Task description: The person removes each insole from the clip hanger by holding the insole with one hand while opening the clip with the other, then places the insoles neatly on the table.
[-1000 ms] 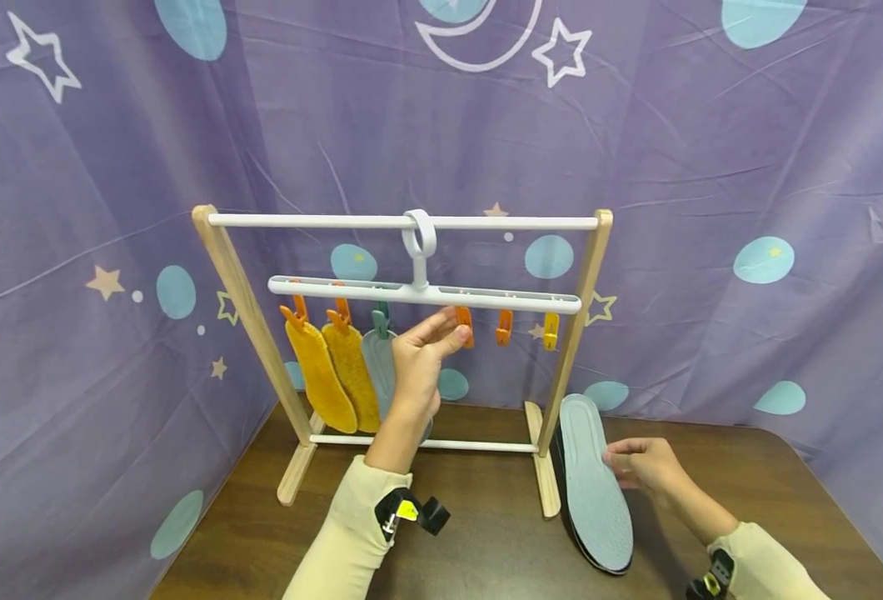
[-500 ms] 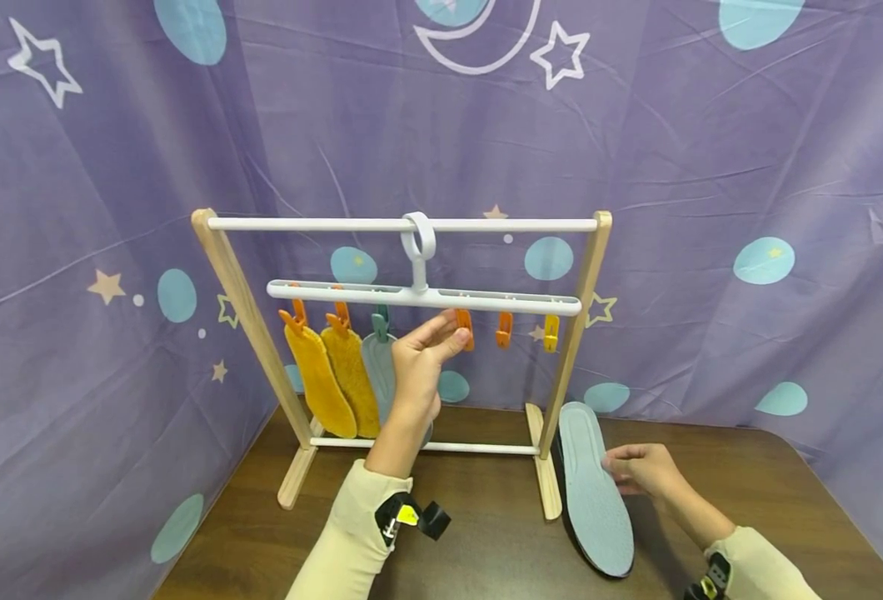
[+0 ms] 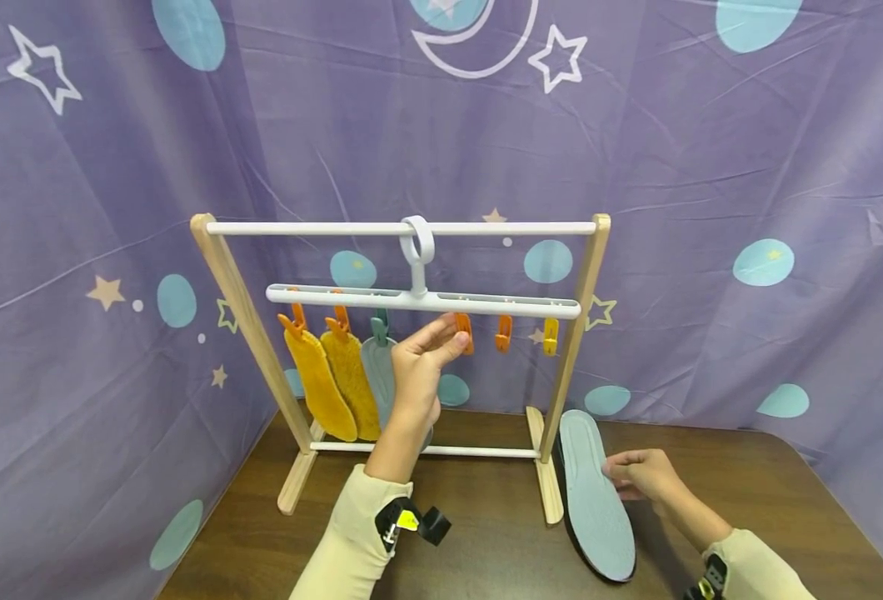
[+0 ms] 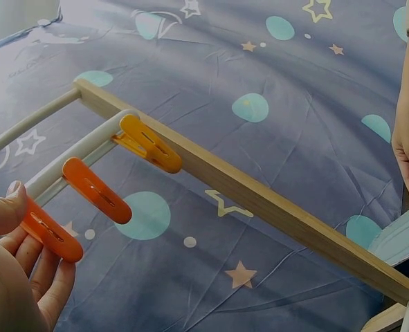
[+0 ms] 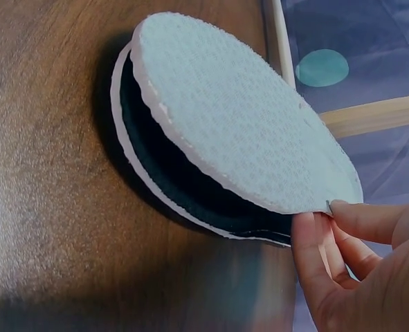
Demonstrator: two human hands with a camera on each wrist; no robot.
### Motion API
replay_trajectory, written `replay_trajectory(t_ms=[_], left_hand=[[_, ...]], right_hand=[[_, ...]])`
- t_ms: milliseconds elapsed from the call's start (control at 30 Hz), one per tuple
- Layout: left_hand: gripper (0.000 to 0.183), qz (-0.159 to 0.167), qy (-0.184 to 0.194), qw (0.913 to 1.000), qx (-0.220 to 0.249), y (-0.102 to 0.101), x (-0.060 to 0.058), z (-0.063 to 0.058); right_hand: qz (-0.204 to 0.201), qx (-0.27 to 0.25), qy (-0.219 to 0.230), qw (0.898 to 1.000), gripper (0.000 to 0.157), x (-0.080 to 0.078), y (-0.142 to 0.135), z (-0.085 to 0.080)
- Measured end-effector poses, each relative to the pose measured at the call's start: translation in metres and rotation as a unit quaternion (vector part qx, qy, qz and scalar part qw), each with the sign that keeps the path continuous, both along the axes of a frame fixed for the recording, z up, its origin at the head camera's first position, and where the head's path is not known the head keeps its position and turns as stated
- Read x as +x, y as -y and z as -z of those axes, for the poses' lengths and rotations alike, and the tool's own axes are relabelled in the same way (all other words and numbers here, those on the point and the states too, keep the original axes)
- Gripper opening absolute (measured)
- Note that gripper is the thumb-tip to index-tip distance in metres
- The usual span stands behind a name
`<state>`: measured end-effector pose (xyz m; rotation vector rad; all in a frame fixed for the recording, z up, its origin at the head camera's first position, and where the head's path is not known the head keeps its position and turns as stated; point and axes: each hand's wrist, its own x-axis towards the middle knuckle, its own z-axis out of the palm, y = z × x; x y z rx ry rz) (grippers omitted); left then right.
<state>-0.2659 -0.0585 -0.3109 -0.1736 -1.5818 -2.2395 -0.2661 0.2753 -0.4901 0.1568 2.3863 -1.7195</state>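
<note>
Thumb and fingers of the left hand point(image 3: 416, 371) pinch an orange clip point(image 4: 60, 243) under the white hanger point(image 3: 501, 306). The right hand's point(image 3: 647, 475) thumb and fingers meet on the edge of a pale blue insole point(image 3: 599, 504), beside the rack foot point(image 3: 550, 496), a gap showing above the dark insole point(image 5: 169, 183) beneath.

A slim orange clothespin point(image 3: 466, 326) hangs near mid-frame in the head view, pinched. Over at lower right, a long pale-blue insole point(image 3: 599, 508) is pinched by its edge, a gap showing above the dark, white-rimmed insole point(image 5: 129, 142) beneath.
</note>
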Motion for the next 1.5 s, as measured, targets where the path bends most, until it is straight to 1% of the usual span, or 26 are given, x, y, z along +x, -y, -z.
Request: replay_trajectory(t_ms=[233, 400, 633, 733, 1033, 1300, 1500], left_hand=[[0.037, -0.002, -0.004, 1.0, 0.006, -0.0008, 0.0011, -0.0028], [0.037, -0.007, -0.001, 0.9999, 0.007, -0.0012, 0.0012, -0.0043], [0.037, -0.006, -0.001, 0.9999, 0.014, -0.0012, 0.0009, -0.0055], [0.037, -0.007, -0.001, 0.9999, 0.01, -0.001, 0.0011, -0.0057], [0.037, -0.009, 0.003, 1.0, 0.001, -0.0009, 0.001, -0.0051], [0.037, -0.006, 0.003, 0.9999, 0.008, -0.0018, 0.0011, -0.0036], [0.037, -0.003, 0.001, 0.9999, 0.011, -0.0018, 0.0002, -0.0023]], right_hand=[[0.005, 0.011, 0.004, 1.0, 0.022, -0.0025, -0.0007, -0.0018], [-0.003, 0.013, 0.012, 1.0, 0.022, -0.0057, -0.0015, -0.0036], [-0.036, 0.014, 0.014, 0.999, 0.022, -0.006, -0.0024, -0.0047], [-0.042, 0.014, 0.014, 0.999, 0.021, -0.0048, -0.0018, -0.0041], [-0.035, 0.022, 0.023, 0.999, 0.019, -0.0043, -0.0007, -0.0018], [-0.026, 0.029, 0.031, 0.999, 0.016, -0.0035, -0.0008, 0.0019], [-0.02, 0.039, 0.028, 0.999, 0.017, -0.0036, 0.0, 0.0043]])
